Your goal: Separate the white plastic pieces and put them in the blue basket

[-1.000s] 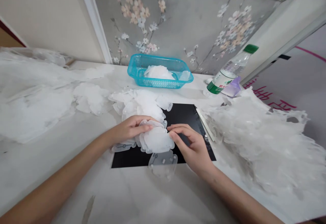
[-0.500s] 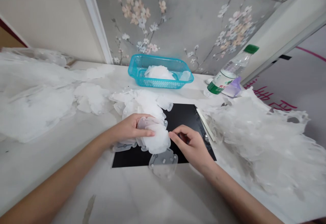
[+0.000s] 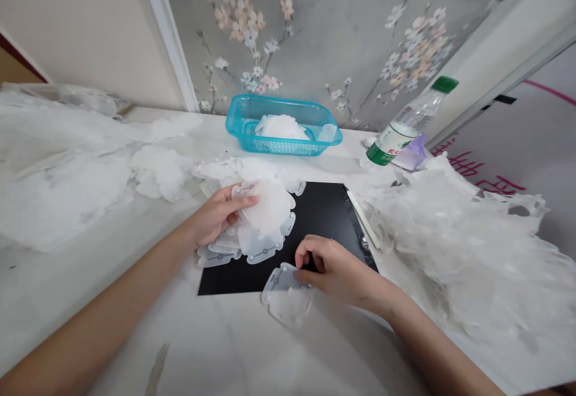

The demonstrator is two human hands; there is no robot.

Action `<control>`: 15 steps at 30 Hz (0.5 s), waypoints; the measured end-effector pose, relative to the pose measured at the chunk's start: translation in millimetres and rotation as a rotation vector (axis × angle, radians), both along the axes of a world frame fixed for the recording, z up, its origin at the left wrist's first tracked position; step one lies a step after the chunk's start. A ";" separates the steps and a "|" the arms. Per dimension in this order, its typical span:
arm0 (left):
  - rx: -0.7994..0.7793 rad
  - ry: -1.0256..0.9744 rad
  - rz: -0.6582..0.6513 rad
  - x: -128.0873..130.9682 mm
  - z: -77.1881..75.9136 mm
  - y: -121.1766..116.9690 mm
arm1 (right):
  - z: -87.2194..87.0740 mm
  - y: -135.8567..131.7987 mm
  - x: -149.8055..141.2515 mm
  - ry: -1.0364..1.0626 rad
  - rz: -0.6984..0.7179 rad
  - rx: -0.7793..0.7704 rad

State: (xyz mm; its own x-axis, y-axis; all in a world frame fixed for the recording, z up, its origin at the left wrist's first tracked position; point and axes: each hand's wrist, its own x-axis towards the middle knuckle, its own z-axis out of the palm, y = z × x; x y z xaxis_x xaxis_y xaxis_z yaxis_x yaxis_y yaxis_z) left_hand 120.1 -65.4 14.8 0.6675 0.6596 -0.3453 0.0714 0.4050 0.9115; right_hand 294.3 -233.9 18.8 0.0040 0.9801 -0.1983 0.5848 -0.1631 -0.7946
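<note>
Left hand (image 3: 216, 219) grasping a thin translucent white scalloped plastic sheet (image 3: 269, 207), thumb across its upper edge, the sheet held over a small overlapping pile of translucent tabbed plastic pieces (image 3: 245, 246). Pile sits at the left end of a flat black rectangular mat (image 3: 315, 228). Right hand (image 3: 326, 270) curled, its fingertips (image 3: 300, 259) at the edge of a separate translucent tabbed plastic piece (image 3: 285, 294) that lies across the mat's lower edge, around 6 o'clock from mat centre; cannot tell if pinched or only touching. Turquoise plastic mesh basket (image 3: 238, 120) at 12 o'clock, clear plastic bottle with green cap (image 3: 407, 123) at 1 o'clock, large loose translucent white heaps at 3 o'clock (image 3: 454, 246) and 9 o'clock (image 3: 58, 168) on a white marble-pattern table top (image 3: 148, 312). Risks: thin, slick sheet could slip from a light hold; tabs could snag neighbouring pieces and drag the pile; overhanging piece could slide off the mat.
</note>
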 end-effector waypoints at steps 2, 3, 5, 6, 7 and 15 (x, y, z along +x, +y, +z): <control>-0.013 -0.024 0.009 0.4 0.2 0.0 | 1.9 -1.8 0.5 0.062 0.015 -0.042; -0.024 -0.041 0.011 0.5 0.2 0.1 | 3.9 -2.5 0.7 0.101 0.019 -0.072; -0.040 -0.068 0.017 0.7 -0.3 0.2 | 9.7 -2.8 1.5 0.207 0.001 -0.118; -0.043 -0.075 0.018 0.7 -0.6 0.2 | 13.0 -2.2 2.2 0.268 -0.033 -0.124; -0.042 -0.075 0.016 0.5 -0.9 0.2 | 16.1 -0.9 3.2 0.330 -0.085 -0.119; 0.036 0.001 -0.049 -0.4 1.0 -2.4 | 9.2 9.1 17.9 0.411 -0.807 0.345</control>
State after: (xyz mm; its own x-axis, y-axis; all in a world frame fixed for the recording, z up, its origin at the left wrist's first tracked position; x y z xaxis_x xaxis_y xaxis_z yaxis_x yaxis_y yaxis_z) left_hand 119.6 -67.8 15.8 0.6990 0.6381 -0.3228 0.0914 0.3680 0.9253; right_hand 312.2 -224.8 28.0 0.6956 0.7175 -0.0362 0.0653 -0.1133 -0.9914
